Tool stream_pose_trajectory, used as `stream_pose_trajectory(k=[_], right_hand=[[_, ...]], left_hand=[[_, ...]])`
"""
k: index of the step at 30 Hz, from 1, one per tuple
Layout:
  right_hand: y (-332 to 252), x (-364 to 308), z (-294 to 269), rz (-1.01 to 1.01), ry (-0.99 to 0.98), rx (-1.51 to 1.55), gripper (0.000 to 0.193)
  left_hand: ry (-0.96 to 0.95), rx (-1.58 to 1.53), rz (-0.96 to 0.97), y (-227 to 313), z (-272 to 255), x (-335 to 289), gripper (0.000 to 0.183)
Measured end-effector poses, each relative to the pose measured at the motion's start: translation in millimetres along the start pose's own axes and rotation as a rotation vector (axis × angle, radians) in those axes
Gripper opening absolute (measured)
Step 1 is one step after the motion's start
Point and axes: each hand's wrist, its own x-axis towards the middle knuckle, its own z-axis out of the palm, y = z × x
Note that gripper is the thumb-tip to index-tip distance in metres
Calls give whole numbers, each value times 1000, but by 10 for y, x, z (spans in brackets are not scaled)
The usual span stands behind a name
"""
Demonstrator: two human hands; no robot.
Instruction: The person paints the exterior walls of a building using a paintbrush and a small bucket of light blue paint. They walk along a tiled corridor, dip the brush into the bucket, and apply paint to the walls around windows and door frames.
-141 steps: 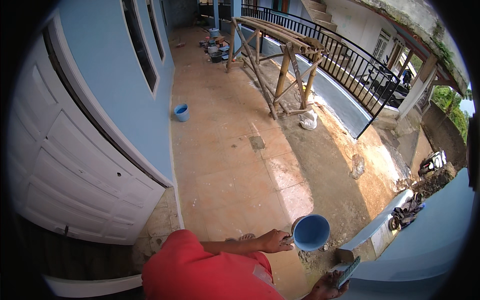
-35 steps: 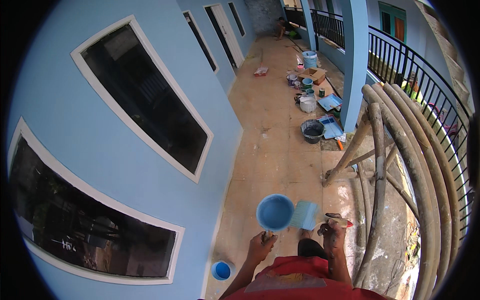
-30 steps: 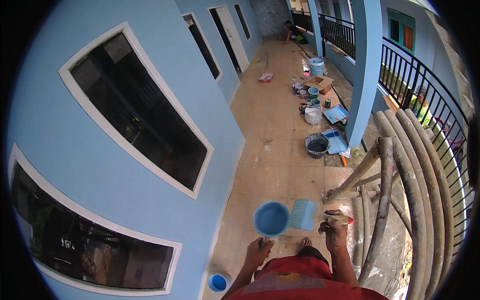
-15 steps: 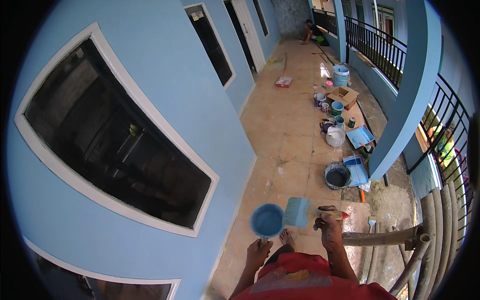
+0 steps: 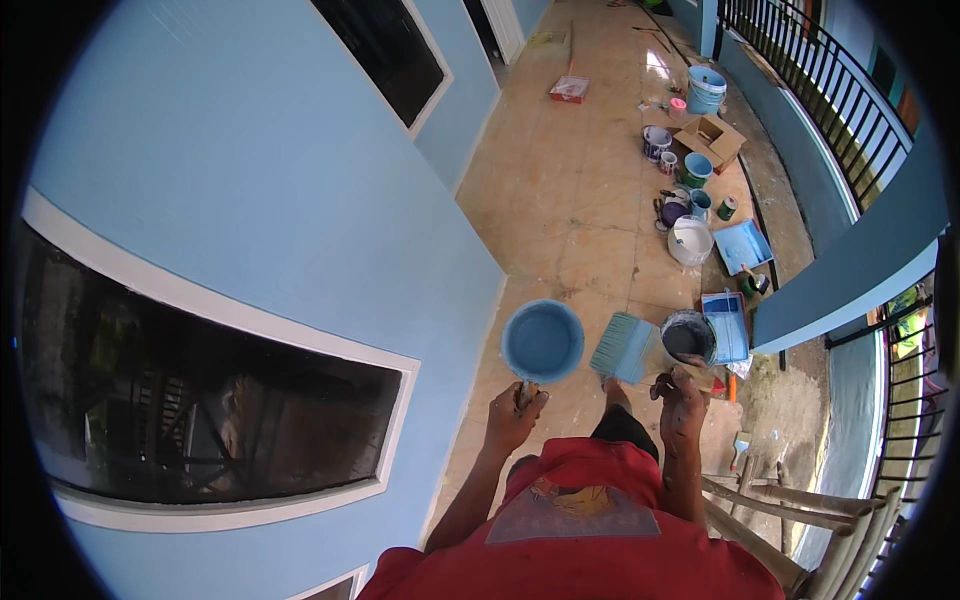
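Blue paint fills round plastic cup (image 5: pixel 542 341) at lower centre, left hand (image 5: pixel 514 417) closed on its short handle: probably light but sloshy, best kept level. Right hand (image 5: pixel 680 398) clamped on wide flat brush (image 5: pixel 625 347) beside it; bristles soft, handle stiff.

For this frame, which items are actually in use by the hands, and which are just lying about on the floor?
In use:
- left hand holding the blue paint cup by its handle
- right hand holding the wide paintbrush

Lying about:
- black bucket
- blue paint trays
- white bucket
- cardboard box
- large blue bucket
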Motion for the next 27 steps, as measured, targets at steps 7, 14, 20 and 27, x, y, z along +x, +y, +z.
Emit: stream_pose_trajectory(k=[7,14,20,27], right_hand=[[16,1677,880,-269,-323,-705,26],[62,3074,1949,-420,-666,-1022,26],[662,4078,2584,-305,-714,-1115,27],[1243,5212,3549,-366,-657,-1416,29]], left_hand=[[55,139,32,435,334,1462,30],[163,118,76,1265,386,2515,31],[167,47,6,1398,149,3521,36],[141,29,107,1656,-365,4919,33]])
